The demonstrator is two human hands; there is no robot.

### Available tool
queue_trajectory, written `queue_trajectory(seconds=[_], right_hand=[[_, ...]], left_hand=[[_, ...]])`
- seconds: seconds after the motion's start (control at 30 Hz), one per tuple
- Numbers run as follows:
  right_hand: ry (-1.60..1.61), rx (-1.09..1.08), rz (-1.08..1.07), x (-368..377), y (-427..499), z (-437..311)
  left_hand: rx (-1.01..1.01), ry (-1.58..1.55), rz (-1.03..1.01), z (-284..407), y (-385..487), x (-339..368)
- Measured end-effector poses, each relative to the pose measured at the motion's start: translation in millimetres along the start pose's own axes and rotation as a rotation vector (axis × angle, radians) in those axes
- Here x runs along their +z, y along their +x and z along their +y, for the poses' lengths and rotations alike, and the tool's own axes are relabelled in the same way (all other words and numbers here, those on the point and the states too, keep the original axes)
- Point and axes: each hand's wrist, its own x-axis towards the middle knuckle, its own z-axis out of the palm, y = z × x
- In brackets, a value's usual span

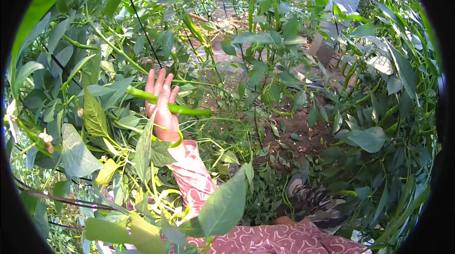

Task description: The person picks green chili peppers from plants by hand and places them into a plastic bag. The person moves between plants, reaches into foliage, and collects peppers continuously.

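Palm up, my left hand (164,112) holds a long green chili pepper (192,110) across it, with the thumb over the pepper and the other fingers extended. A green plant stem (122,53) runs down to the fingertips. A thin, curled green pepper (180,136) hangs by the wrist. Below the hand, leaves partly cover the pink patterned sleeve (193,179). At the bottom, a small patch of skin beside the pink cloth appears to be part of my right hand (283,220); its fingers and anything in them are hidden.
Dense pepper plants stand on both sides, with more green peppers (350,74) at the right. Dark strings (142,23) cross the foliage. A pale post (325,37) rises at the upper right. Reddish soil (295,126) shows between the plants, above a shoe (296,183) and a patterned trouser leg.
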Motion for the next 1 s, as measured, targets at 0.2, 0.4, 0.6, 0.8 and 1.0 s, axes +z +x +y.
queue_trajectory(seconds=[0.2, 0.4, 0.6, 0.8, 1.0], right_hand=[[-0.367, 0.122, 0.668, -117, 65, -37], [-0.048, -0.065, 1.303, -252, 103, -125], [-0.016, -0.149, 1.775, -337, 114, -121], [0.3, -0.478, 0.94, -421, 149, -80], [0.141, -0.385, 0.908, -461, 175, -101]], left_hand=[[0.03, 0.028, -0.024, -4, 3, -2], [0.049, 0.046, 0.025, 0, 2, -7], [0.044, 0.06, -0.001, 2, 0, -9], [0.044, 0.078, 0.004, 2, -2, -5], [0.05, 0.092, -0.005, 2, -3, -3]])
